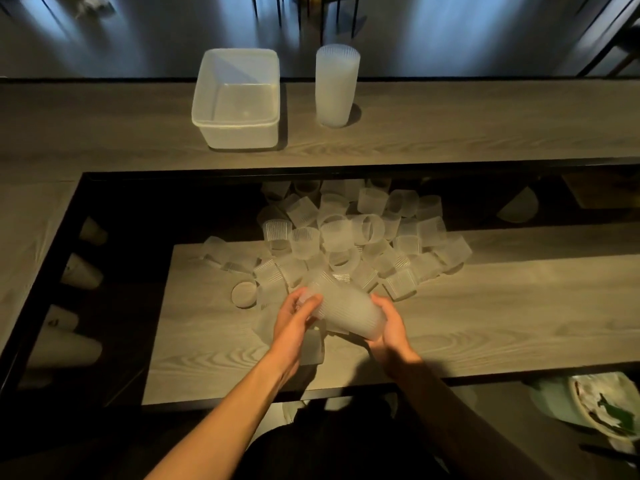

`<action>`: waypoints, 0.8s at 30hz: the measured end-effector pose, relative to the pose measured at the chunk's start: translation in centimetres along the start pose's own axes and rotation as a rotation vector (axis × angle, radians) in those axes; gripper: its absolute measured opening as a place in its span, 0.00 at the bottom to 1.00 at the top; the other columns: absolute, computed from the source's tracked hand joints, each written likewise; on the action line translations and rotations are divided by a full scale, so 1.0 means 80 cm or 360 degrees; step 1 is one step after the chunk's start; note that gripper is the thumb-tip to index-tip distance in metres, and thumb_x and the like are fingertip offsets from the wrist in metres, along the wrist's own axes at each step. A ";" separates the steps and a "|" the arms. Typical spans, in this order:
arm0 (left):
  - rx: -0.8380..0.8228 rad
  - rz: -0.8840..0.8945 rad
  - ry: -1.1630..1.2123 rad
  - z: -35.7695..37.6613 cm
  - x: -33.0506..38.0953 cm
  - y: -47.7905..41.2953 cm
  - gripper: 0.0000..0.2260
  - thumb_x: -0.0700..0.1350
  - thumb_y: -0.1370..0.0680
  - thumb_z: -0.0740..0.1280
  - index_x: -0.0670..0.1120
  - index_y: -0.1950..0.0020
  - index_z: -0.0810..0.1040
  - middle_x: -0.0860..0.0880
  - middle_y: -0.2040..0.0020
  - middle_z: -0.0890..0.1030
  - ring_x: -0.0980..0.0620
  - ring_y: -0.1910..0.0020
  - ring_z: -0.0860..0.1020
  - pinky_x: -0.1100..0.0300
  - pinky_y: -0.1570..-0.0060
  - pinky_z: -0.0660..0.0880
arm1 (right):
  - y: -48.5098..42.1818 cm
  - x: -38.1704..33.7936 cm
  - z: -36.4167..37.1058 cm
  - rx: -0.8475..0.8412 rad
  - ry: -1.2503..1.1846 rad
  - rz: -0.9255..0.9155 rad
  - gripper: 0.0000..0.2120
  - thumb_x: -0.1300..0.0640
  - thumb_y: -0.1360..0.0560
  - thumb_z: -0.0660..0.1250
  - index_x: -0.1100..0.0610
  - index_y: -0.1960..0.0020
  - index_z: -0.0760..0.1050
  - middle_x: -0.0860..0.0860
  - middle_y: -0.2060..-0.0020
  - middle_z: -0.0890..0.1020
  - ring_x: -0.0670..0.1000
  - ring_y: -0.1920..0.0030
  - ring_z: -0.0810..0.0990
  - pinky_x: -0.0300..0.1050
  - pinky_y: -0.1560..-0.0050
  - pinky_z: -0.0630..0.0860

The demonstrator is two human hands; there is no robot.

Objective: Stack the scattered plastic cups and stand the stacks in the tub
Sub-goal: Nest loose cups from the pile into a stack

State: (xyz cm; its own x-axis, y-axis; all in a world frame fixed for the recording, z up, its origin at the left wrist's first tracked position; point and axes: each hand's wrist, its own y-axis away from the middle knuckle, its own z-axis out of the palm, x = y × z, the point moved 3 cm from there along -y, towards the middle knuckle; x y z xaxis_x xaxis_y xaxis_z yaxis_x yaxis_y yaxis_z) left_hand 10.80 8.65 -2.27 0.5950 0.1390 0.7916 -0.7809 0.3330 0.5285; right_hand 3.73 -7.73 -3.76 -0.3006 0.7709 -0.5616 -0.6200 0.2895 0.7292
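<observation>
Head view, cup stack between both hands

I cannot read any words, numbers or signs here. The cups, the tub and the worktop in front of me have no labels or brand names that I can see. The cups only have thin lines pressed into their sides, and those are not letters. The light is dim, so tiny print would be too small for me to tell.
</observation>
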 end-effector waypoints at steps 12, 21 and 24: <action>0.0094 0.0052 0.0024 0.053 -0.024 0.022 0.21 0.46 0.17 0.64 0.48 0.25 0.62 0.46 0.35 0.75 0.56 0.43 0.76 0.58 0.38 0.73 | 0.009 -0.007 -0.024 -0.0022 0.0201 0.0030 0.19 0.46 0.22 0.64 0.58 0.38 0.76 0.62 0.47 0.81 0.62 0.48 0.80 0.55 0.52 0.78; 0.0223 0.0282 -0.0057 0.112 -0.031 0.035 0.19 0.49 0.17 0.62 0.55 0.26 0.65 0.54 0.37 0.74 0.57 0.39 0.75 0.56 0.36 0.73 | 0.025 -0.056 -0.054 -0.0173 0.0378 0.0028 0.18 0.44 0.21 0.63 0.55 0.38 0.77 0.57 0.50 0.85 0.53 0.53 0.84 0.46 0.60 0.79; 0.0302 0.0332 0.0012 0.133 -0.036 0.037 0.19 0.52 0.19 0.65 0.53 0.29 0.69 0.52 0.38 0.77 0.56 0.40 0.77 0.55 0.37 0.73 | 0.026 -0.073 -0.067 -0.0154 0.0419 0.0059 0.19 0.43 0.22 0.64 0.55 0.37 0.76 0.59 0.46 0.83 0.55 0.50 0.84 0.48 0.58 0.80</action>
State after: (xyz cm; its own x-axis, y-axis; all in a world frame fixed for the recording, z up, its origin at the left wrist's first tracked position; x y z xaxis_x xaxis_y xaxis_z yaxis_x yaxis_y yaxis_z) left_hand 4.76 -0.69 0.32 0.4185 0.1937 0.8873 -0.9079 0.1162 0.4028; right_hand 0.30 -14.71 -1.08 -0.4944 0.6026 -0.6264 -0.6675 0.1984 0.7177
